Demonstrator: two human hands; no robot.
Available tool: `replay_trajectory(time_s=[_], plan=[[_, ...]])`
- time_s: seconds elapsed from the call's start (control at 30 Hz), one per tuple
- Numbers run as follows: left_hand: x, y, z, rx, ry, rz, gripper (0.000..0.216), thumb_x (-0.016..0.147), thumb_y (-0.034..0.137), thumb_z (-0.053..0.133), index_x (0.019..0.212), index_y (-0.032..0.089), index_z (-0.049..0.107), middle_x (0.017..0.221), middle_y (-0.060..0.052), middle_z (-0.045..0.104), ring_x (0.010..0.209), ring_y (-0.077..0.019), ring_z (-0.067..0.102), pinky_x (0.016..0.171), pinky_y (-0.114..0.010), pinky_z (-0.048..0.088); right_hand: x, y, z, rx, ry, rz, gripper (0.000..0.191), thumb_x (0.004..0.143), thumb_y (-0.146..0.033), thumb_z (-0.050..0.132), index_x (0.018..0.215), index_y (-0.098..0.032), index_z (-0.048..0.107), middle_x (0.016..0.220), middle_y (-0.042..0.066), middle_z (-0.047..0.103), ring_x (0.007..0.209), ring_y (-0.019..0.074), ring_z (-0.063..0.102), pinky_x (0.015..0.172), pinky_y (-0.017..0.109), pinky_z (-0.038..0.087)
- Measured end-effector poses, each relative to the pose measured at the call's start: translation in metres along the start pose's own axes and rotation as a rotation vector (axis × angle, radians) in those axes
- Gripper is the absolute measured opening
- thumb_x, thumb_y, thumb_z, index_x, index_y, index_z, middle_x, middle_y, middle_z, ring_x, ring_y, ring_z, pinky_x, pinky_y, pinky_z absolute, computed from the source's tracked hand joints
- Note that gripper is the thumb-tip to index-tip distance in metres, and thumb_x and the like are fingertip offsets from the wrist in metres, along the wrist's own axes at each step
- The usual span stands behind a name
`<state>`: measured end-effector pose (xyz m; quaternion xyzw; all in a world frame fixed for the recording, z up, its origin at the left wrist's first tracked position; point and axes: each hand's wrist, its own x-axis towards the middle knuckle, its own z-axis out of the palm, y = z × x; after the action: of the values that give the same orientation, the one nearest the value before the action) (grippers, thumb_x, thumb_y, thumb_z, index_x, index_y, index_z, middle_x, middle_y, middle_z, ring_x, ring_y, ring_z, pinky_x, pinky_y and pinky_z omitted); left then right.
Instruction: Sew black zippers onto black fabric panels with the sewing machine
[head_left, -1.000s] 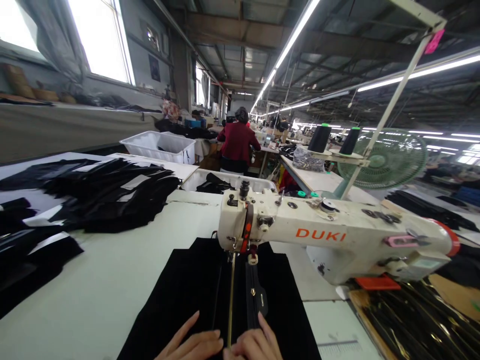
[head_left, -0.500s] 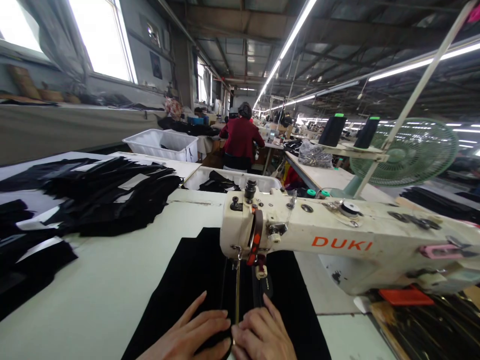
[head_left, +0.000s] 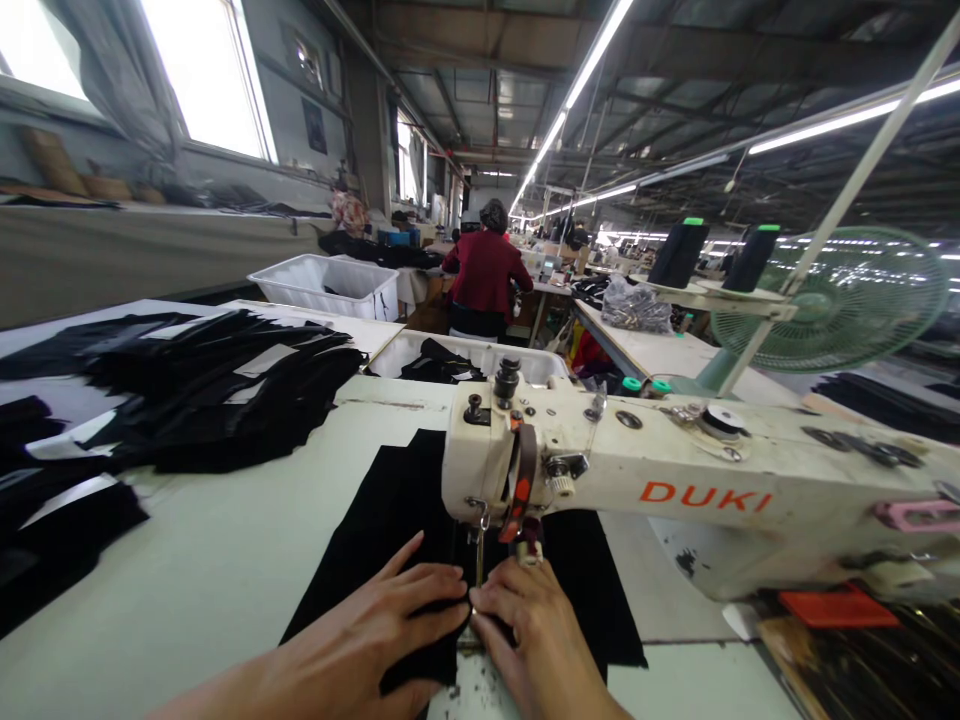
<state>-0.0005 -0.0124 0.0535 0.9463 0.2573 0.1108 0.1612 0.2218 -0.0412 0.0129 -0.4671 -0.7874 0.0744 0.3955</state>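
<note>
A black fabric panel (head_left: pixel 375 510) lies under the head of a white sewing machine (head_left: pixel 600 450) marked DUKI. A narrow gold-coloured zipper (head_left: pixel 481 560) runs from below the needle area toward me. My left hand (head_left: pixel 382 630) rests on the panel left of the zipper, fingers stretched out and spread. At the zipper's near end, my right hand (head_left: pixel 529 620) has its thumb and fingers pinched together, close to the left fingertips. The needle tip and presser foot are hard to make out. Part of the panel is hidden beneath both hands.
Stacked black fabric pieces (head_left: pixel 225 390) lie on the left of the table. White plastic bins (head_left: pixel 322 285) stand beyond it. A red tray (head_left: pixel 836 607) is at right, below thread cones (head_left: pixel 679 255) and a green fan (head_left: pixel 847 300). A person in red (head_left: pixel 487 275) sits ahead.
The black panel has moved forward under the machine, and both hands have gone forward with it. Less of the zipper shows, and bare table now appears between my wrists.
</note>
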Motion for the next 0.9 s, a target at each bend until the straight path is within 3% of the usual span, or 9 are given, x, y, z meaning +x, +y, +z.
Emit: replay_trajectory(time_s=[0.27,0.5,0.7,0.9], plan=[[0.017,-0.022,0.005,0.003,0.029,0.056,0.061,0.082,0.012,0.069,0.14,0.023,0.055,0.145,-0.01,0.054,0.137,-0.0306,0.046,0.117,-0.059,0.023,0.017,0.017,0.004,-0.087,-0.008,0.038,0.026,0.072,-0.006,0.08,0.088,-0.024,0.072,0.1,0.004,0.071,0.097,0.0268,0.068,0.095,0.047,0.053],[0.018,-0.031,0.01,0.052,0.029,0.108,0.067,0.085,0.01,0.059,0.149,0.022,0.042,0.146,-0.01,0.052,0.14,-0.0278,0.041,0.119,-0.061,0.015,0.011,0.021,0.005,-0.135,0.023,0.069,0.044,0.071,-0.005,0.08,0.111,-0.019,0.067,0.108,0.011,0.069,0.101,0.0314,0.067,0.091,0.051,0.056],[0.02,-0.03,0.012,0.101,-0.004,0.134,0.068,0.08,0.006,0.056,0.146,0.016,0.045,0.144,-0.013,0.054,0.14,-0.0275,0.043,0.12,-0.057,0.018,0.013,0.016,0.004,-0.117,0.001,0.013,0.033,0.079,-0.003,0.071,0.1,-0.028,0.07,0.104,0.003,0.07,0.101,0.0252,0.066,0.096,0.047,0.053],[0.026,-0.028,0.012,0.098,0.066,0.129,0.067,0.076,0.002,0.053,0.141,0.017,0.051,0.138,-0.01,0.059,0.133,-0.0251,0.051,0.119,-0.046,0.029,0.015,0.022,0.007,-0.164,0.049,-0.008,0.035,0.075,-0.002,0.071,0.1,-0.026,0.069,0.103,0.004,0.07,0.098,0.0263,0.065,0.092,0.046,0.054]])
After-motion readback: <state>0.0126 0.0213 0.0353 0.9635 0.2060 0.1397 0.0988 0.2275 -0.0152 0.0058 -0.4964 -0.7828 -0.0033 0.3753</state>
